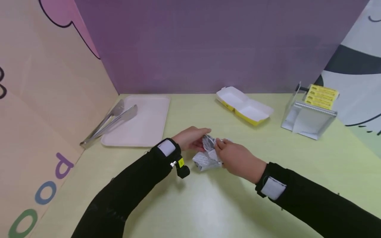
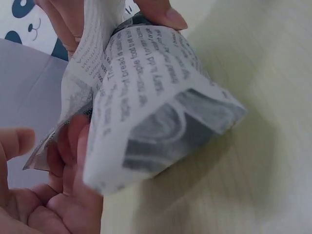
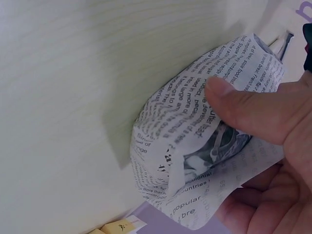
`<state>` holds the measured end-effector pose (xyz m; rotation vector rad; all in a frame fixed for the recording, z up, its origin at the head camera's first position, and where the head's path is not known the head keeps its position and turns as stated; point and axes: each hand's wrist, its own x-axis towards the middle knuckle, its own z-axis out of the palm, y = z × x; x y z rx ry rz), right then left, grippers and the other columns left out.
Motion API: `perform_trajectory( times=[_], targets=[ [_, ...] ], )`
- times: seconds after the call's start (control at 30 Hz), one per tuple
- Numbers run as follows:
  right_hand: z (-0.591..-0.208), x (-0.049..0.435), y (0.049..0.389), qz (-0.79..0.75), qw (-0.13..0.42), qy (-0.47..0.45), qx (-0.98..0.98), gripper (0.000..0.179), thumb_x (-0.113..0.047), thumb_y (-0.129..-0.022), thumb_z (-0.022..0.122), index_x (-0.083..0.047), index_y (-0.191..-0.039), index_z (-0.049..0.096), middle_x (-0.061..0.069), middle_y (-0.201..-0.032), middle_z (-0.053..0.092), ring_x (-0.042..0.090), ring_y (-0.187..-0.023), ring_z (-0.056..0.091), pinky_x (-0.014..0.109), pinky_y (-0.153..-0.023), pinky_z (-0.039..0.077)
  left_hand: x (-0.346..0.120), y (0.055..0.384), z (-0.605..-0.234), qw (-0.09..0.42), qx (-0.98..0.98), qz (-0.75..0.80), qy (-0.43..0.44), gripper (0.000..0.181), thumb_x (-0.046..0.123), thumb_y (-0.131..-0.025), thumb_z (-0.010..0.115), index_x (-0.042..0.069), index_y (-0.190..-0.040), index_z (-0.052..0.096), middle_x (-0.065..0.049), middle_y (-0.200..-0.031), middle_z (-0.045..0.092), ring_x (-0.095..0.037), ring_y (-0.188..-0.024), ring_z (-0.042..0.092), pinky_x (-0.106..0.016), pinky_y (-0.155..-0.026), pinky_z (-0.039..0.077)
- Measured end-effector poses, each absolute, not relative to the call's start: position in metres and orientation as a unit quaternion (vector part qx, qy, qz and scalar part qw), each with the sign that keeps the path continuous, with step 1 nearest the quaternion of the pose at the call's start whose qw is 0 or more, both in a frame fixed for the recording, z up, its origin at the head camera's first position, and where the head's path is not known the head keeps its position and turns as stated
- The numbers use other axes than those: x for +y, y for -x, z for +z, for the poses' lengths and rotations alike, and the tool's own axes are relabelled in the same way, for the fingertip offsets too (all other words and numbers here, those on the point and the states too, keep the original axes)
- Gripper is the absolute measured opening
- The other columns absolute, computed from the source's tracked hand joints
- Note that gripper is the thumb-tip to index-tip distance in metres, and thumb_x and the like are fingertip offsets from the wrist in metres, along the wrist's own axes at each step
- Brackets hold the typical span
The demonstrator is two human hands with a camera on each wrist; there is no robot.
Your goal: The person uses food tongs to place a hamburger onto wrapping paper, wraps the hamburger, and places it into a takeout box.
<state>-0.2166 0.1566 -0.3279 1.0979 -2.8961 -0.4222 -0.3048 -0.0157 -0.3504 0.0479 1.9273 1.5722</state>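
Note:
Between both hands, close over the table, is a bundle of newsprint-patterned food wrapping paper (image 1: 207,161), folded round with a loose flap. Whatever lies inside it is hidden. My right hand (image 1: 238,158) pinches the paper, its thumb (image 3: 229,95) pressed on the printed face and the fingers behind. On the other side, my left hand (image 1: 191,138) has its fingers (image 2: 73,146) against the loose flap (image 2: 73,92), while its thumb (image 2: 17,141) stands apart from the paper in the left wrist view.
A pale tray (image 1: 146,122) lies at the back left, metal tongs (image 1: 108,124) across its left edge. Behind the hands sits an opened yellow-and-white carton (image 1: 253,109). At right stands a clear holder (image 1: 312,122) with yellow packets (image 1: 321,96). Walls close off the back and left.

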Motion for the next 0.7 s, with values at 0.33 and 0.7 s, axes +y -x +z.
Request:
perform_trajectory(
  times=[0.33,0.7],
  targets=[
    [-0.327,0.155,0.218,-0.15,0.007,-0.353,-0.924,0.061,-0.019,-0.08,0.08,0.012,-0.127,0.056,0.028,-0.131,0.055,0.038,-0.12,0.055,0.044,-0.1,0.045,-0.009,0.309,-0.355,0.302,0.75,0.588,0.02,0.03,0.018,-0.101,0.05,-0.007,-0.11,0.063,-0.007,-0.076,0.063,-0.012,-0.059,0.06,-0.02,-0.055,0.051],
    [-0.331,0.161,0.22,-0.111,0.013,-0.347,-0.931,0.062,-0.019,-0.078,0.082,0.011,-0.127,0.057,0.028,-0.133,0.054,0.041,-0.117,0.056,0.044,-0.094,0.049,-0.015,0.302,-0.361,0.3,0.681,0.665,0.061,0.031,0.015,-0.102,0.048,-0.011,-0.115,0.059,-0.011,-0.078,0.063,-0.015,-0.064,0.062,-0.019,-0.057,0.052]
  ],
)
